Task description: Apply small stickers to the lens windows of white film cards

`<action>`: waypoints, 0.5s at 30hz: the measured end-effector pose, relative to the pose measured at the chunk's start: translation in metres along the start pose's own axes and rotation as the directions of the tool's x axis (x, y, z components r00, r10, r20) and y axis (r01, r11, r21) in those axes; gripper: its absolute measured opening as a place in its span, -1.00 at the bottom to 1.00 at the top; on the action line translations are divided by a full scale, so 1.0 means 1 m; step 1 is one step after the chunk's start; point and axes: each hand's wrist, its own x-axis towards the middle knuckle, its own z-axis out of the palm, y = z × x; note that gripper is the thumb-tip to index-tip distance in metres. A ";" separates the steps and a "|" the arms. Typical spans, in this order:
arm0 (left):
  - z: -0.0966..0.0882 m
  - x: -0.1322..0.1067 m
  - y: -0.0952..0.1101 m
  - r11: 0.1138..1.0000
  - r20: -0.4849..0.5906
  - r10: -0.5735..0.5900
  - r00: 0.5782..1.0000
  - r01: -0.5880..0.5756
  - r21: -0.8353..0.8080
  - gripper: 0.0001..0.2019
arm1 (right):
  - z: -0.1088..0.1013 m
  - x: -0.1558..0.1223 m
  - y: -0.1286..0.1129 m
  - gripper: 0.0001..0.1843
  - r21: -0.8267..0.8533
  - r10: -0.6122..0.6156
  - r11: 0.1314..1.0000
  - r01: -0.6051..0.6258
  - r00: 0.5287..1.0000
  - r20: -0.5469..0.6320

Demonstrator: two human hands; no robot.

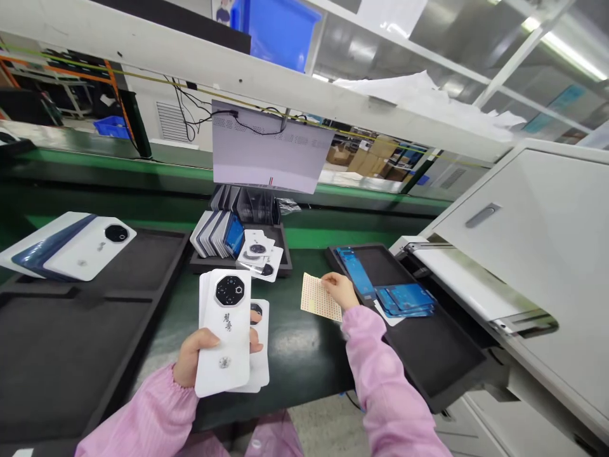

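Observation:
My left hand (190, 360) is closed around a small stack of white phone back covers (228, 330), each with a black camera ring near the top, held upright over the green bench. My right hand (339, 289) rests with bent fingers on a small yellowish sheet of dotted stickers (318, 297) lying on the bench. Just right of that hand sits a black foam tray (442, 362) with several blue film pieces (404, 298). Both arms wear pink sleeves.
A large black foam tray (61, 343) on the left carries white back covers (85, 247). A black rack (280, 266) at the back centre holds more covers, under a hanging grey monitor (266, 152). A white machine (537, 254) stands at the right. A green conveyor (95, 165) runs behind.

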 end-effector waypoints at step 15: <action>0.000 0.001 -0.006 1.000 0.026 -0.022 0.999 0.022 0.004 -0.40 | 0.008 0.034 0.015 -0.73 -0.123 0.152 0.984 -0.132 0.974 0.166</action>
